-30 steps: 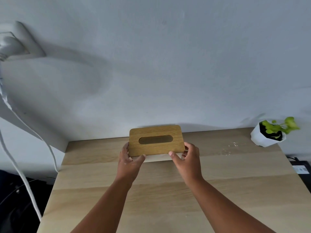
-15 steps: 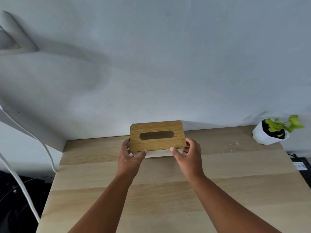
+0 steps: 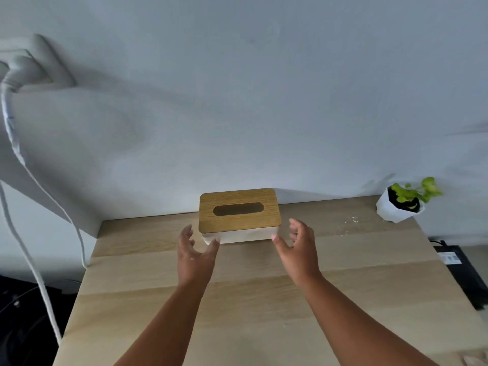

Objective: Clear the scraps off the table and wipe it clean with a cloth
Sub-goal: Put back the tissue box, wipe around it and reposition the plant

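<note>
Pale wood-grain tabletop [image 3: 264, 299]; at frame centre, a rounded white tissue box [image 3: 239, 216] with slotted wooden lid. Left hand [image 3: 195, 256] and right hand [image 3: 297, 249] flank it, spread wide, empty. Fine pale scraps [image 3: 352, 221] lie centre-right.

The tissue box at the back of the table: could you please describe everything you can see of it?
The tissue box has a brown wood-look lid with rounded corners and a long oval slot; no tissue shows in the slot. Its lower body looks white or pale. It stands flat and upright on the light wooden table, at the back edge by the grey wall. The left hand and right hand are open on either side of its front; whether the thumbs touch it is unclear.
</note>
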A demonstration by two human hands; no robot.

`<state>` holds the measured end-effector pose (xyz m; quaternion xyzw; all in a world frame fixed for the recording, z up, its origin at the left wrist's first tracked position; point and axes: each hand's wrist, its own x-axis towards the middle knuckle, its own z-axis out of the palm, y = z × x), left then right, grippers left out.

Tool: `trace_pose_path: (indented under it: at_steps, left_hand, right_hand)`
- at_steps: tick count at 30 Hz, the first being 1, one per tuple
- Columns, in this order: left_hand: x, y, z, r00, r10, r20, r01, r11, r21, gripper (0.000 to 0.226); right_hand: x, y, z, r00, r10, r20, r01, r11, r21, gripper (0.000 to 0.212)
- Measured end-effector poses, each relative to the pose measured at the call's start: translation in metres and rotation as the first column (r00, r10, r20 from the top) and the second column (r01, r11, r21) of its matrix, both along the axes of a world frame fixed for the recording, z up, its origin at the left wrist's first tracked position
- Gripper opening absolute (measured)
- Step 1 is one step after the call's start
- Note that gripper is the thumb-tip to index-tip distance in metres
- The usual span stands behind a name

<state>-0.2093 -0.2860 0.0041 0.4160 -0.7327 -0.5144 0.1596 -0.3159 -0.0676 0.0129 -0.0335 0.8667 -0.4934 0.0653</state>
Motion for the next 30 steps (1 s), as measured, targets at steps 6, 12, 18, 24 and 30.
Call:
trace_pose_path:
  at_steps: [6, 12, 18, 24, 30]
  left_hand:
    - [0.026, 0.022, 0.010, 0.999, 0.049, -0.009, -0.050, 0.990, -0.131, 0.068]
    - [0.036, 0.073, 0.006, 0.996, -0.084, -0.024, 0.079, 0.980, -0.183, 0.066]
    - [0.043, 0.132, -0.005, 0.947, -0.312, 0.069, 0.320, 0.917, -0.238, 0.075]
    - [0.055, 0.187, -0.030, 0.870, -0.467, 0.157, 0.491, 0.802, -0.339, 0.076]
    - [0.054, 0.236, -0.050, 0.823, -0.495, 0.280, 0.569, 0.729, -0.381, 0.078]
  right_hand:
    - [0.027, 0.040, 0.013, 0.999, -0.043, -0.018, 0.042, 0.999, -0.014, 0.054]
    - [0.056, 0.103, 0.008, 0.990, -0.139, -0.022, 0.140, 0.988, 0.063, 0.047]
    - [0.080, 0.176, -0.009, 0.976, -0.217, -0.002, 0.215, 0.962, 0.167, 0.045]
    - [0.106, 0.274, -0.022, 0.980, -0.199, -0.022, 0.195, 0.924, 0.329, 0.044]
    - [0.125, 0.386, -0.033, 0.988, -0.139, -0.069, 0.154, 0.844, 0.513, 0.042]
